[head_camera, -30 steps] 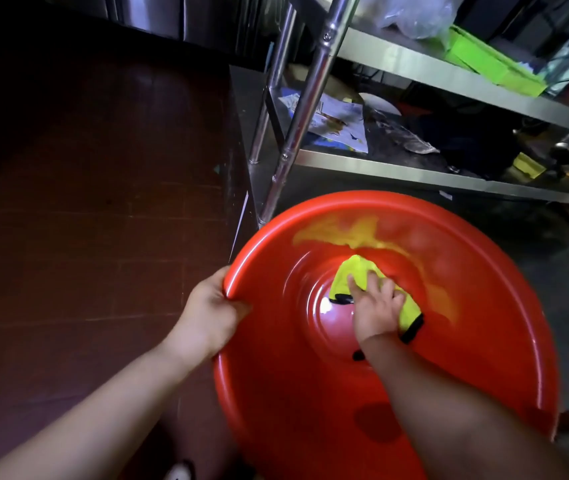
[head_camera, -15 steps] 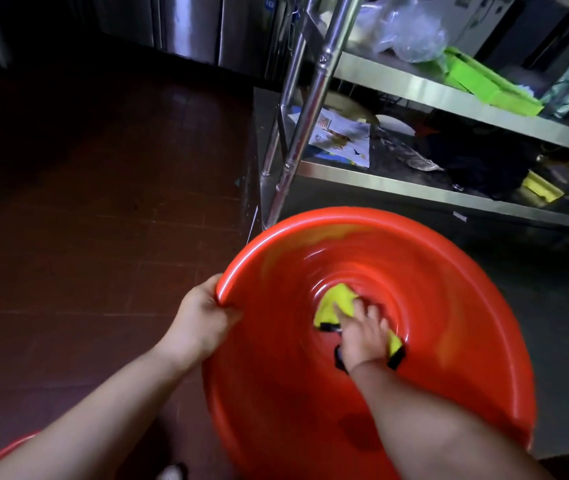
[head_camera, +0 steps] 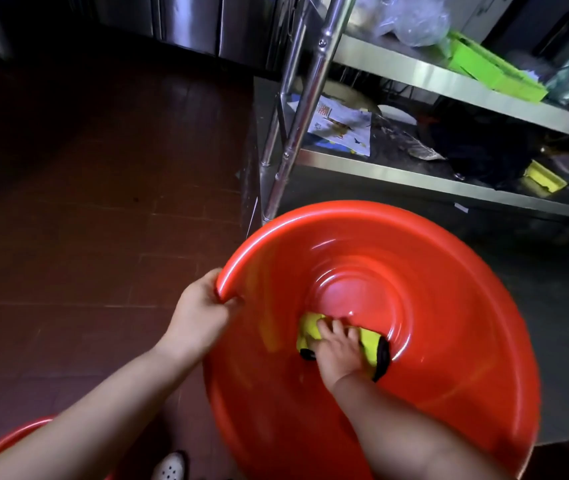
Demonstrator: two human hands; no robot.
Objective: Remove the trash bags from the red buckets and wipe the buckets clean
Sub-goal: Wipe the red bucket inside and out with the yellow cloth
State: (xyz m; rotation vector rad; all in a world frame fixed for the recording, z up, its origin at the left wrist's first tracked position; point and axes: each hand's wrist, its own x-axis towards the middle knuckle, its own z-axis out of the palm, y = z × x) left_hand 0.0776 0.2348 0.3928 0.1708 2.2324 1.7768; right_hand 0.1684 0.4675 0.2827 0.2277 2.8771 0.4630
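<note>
Second red bucket rim (head_camera: 9, 441) at bottom-left, near a white shoe (head_camera: 169, 466). Right hand (head_camera: 336, 351) deep in the tilted red bucket (head_camera: 449, 341), fingers pressing a yellow cloth (head_camera: 368, 342) flat at the edge of the base ring; no bag inside. Left hand (head_camera: 200, 315) clamped on the near-left rim. Best to keep the rim braced, sweep full circles over base, then walls. Beyond: steel shelf (head_camera: 397, 174) with papers (head_camera: 340, 128)
</note>
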